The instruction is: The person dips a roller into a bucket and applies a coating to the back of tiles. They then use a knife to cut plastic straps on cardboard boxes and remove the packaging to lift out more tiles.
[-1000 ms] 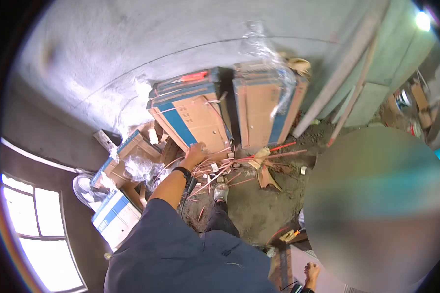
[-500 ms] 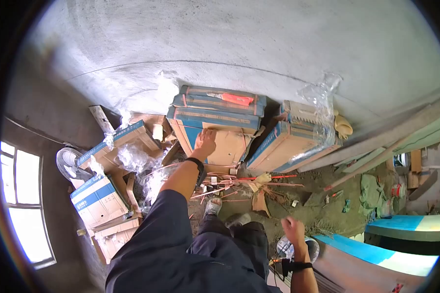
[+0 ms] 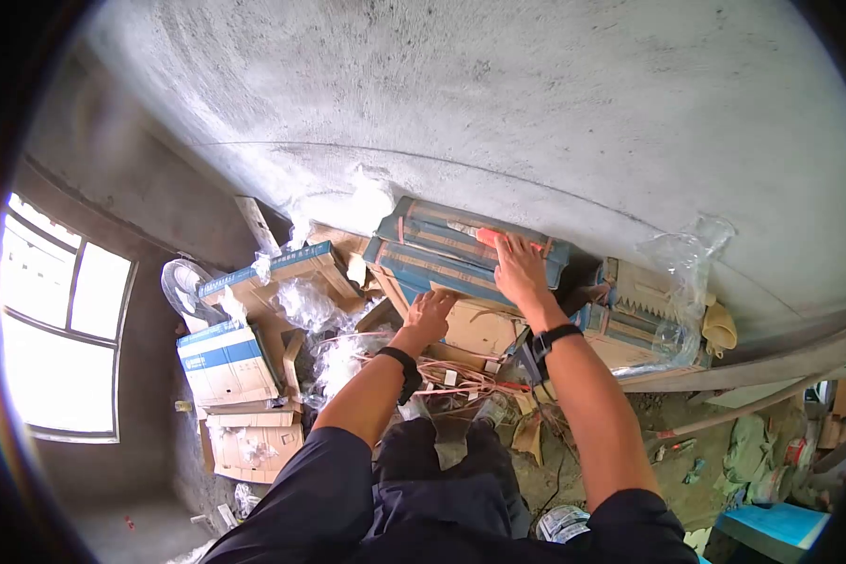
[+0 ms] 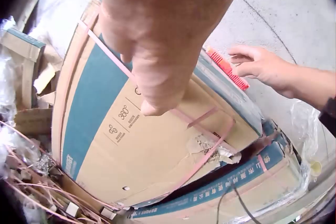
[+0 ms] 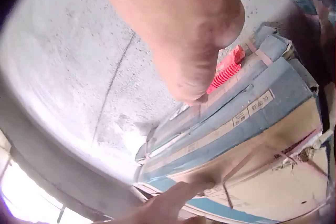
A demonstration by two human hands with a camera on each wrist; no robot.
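My left hand (image 3: 430, 317) touches the upper front of a strapped brown-and-blue carton (image 3: 475, 329), fingers bent slightly. In the left wrist view that hand (image 4: 157, 71) lies over the carton's printed face, beside a pink strap (image 4: 202, 167); its fingertips are partly hidden. My right hand (image 3: 520, 268) reaches over the carton stack to a red-handled tool (image 3: 488, 237) lying on top. The left wrist view has the right hand's (image 4: 265, 71) fingers extended and parted at the red ribbed handle (image 4: 239, 79). In the right wrist view, the hand (image 5: 194, 61) covers part of the handle (image 5: 228, 71).
More cartons (image 3: 630, 343) with plastic wrap stand at the right against the grey wall (image 3: 555, 103). Opened cartons (image 3: 226, 368), crumpled plastic (image 3: 305, 305) and a fan (image 3: 186, 287) are at the left. Pink straps (image 3: 456, 376) litter the floor near the feet.
My right hand has come up from the lower right to the red-handled tool. The left hand has stayed at the carton's front, its fingers now near the upper edge. The head view has shifted.
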